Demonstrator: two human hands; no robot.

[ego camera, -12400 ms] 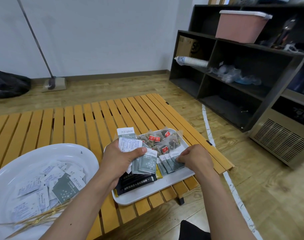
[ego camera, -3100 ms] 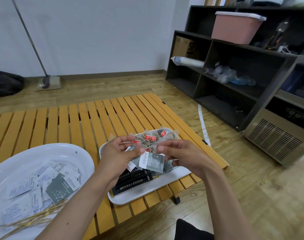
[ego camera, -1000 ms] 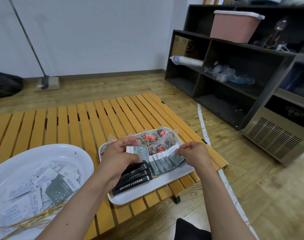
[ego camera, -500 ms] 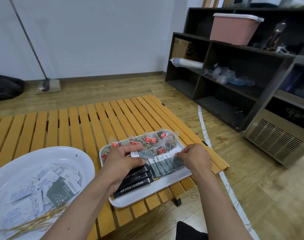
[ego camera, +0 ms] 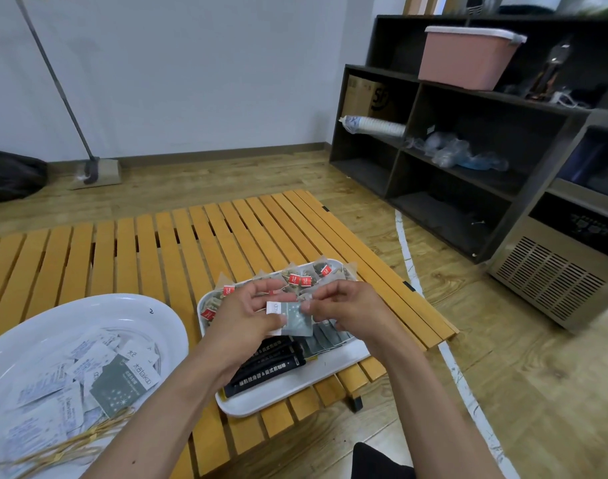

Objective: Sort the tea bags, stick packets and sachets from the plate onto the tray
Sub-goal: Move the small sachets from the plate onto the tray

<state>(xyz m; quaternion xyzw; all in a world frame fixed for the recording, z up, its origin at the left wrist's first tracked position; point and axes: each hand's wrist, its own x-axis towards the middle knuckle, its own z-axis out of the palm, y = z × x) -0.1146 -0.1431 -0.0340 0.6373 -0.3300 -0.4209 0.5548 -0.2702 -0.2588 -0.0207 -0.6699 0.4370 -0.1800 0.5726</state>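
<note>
Nearest, the plate sits at the surface's near-left edge. Beyond, above the tray, left hand and right hand pinch one grey-green, white-topped sachet between them.

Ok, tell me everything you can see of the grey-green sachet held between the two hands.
The flat, square grey-green sachet has a white band along its left edge with small printed text and pale star-like specks on its face. It looks like thin paper or foil, sealed and uncreased. It is held up, tilted slightly, above the white rectangular tray. The left hand pinches its white edge; the right hand pinches its upper right corner. Its lower edge is free.
</note>
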